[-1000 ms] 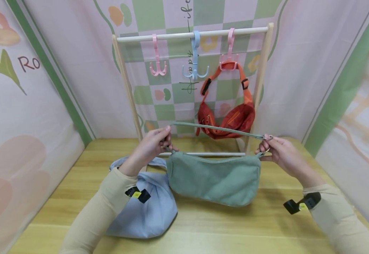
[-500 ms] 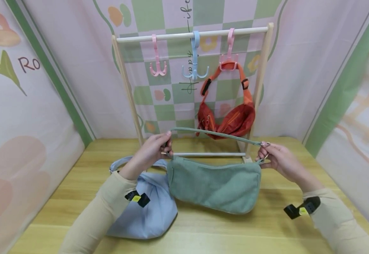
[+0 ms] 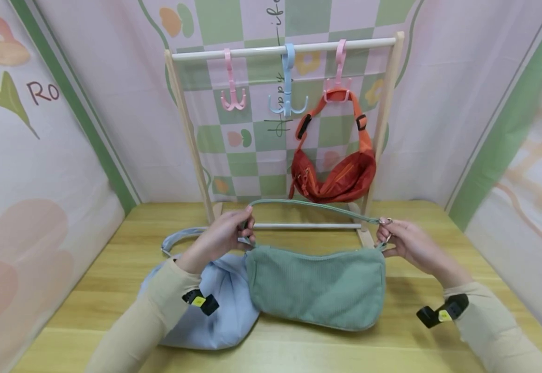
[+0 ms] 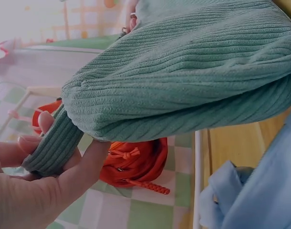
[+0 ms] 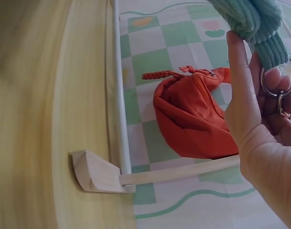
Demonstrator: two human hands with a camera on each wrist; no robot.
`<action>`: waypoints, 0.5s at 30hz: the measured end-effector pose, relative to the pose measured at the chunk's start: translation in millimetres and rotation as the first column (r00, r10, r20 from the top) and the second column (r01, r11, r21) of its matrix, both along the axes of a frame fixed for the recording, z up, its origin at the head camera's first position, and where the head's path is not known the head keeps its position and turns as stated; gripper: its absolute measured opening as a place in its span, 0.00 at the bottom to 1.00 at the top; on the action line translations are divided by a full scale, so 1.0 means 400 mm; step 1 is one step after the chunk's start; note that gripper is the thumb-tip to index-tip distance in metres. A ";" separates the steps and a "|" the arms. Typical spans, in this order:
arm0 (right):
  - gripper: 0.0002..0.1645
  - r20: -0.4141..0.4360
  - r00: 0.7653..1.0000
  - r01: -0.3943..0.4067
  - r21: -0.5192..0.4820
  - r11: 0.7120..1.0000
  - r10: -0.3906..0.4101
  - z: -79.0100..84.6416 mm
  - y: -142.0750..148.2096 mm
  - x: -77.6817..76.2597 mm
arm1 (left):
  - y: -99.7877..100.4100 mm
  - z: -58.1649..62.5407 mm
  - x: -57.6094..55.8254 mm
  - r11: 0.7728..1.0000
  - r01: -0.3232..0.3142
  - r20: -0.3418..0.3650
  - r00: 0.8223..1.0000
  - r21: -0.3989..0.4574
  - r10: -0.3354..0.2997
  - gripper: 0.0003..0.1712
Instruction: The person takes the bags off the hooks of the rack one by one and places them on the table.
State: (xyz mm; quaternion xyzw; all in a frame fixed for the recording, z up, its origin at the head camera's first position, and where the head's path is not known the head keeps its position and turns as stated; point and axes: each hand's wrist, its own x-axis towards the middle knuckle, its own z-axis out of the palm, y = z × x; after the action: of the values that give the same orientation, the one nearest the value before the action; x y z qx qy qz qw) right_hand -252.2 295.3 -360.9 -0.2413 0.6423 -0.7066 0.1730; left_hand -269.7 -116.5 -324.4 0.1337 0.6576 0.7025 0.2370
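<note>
A green corduroy shoulder bag (image 3: 317, 287) hangs between my two hands, its long side facing me and its strap (image 3: 313, 204) arched above the top edge. My left hand (image 3: 222, 233) grips the strap near the bag's left end; in the left wrist view the ribbed strap (image 4: 52, 148) passes between thumb and fingers. With my right hand (image 3: 408, 241) I pinch the strap's other end by its metal ring (image 5: 279, 78). A light blue bag (image 3: 210, 316) lies on the table under my left forearm, partly hidden by it and overlapped by the green bag.
Behind stands a rack with a white rail (image 3: 257, 52) and wooden legs. From it hang a left pink hook (image 3: 232, 98), a blue hook (image 3: 287, 93) and a right pink hook (image 3: 339, 67). A red waist bag (image 3: 341, 181) hangs on the right one. Printed fabric walls enclose the wooden table (image 3: 327, 352).
Both hands have come down and toward me with the green bag, which now hangs lower in front of the rack. The blue bag and the waist bag have stayed in place.
</note>
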 end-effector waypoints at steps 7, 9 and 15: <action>0.20 0.028 0.999 -0.045 0.006 0.999 0.045 -0.019 -0.003 0.005 | -0.010 -0.016 0.011 0.999 0.025 0.043 0.999 0.029 -0.027 0.24; 0.19 0.035 0.998 -0.059 0.004 0.998 0.058 -0.024 -0.003 0.004 | -0.012 -0.022 0.012 0.999 0.031 0.053 0.998 0.033 -0.033 0.24; 0.18 0.050 0.998 -0.041 0.030 0.999 0.039 -0.035 -0.003 0.004 | -0.018 -0.040 0.010 0.999 0.034 0.064 0.997 0.029 -0.036 0.24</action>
State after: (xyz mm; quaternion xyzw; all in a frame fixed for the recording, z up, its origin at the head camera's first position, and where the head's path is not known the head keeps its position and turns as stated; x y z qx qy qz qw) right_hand -250.7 294.2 -374.9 -0.2339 0.6435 -0.6989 0.2067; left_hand -265.6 -123.6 -340.3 0.1258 0.6371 0.7114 0.2686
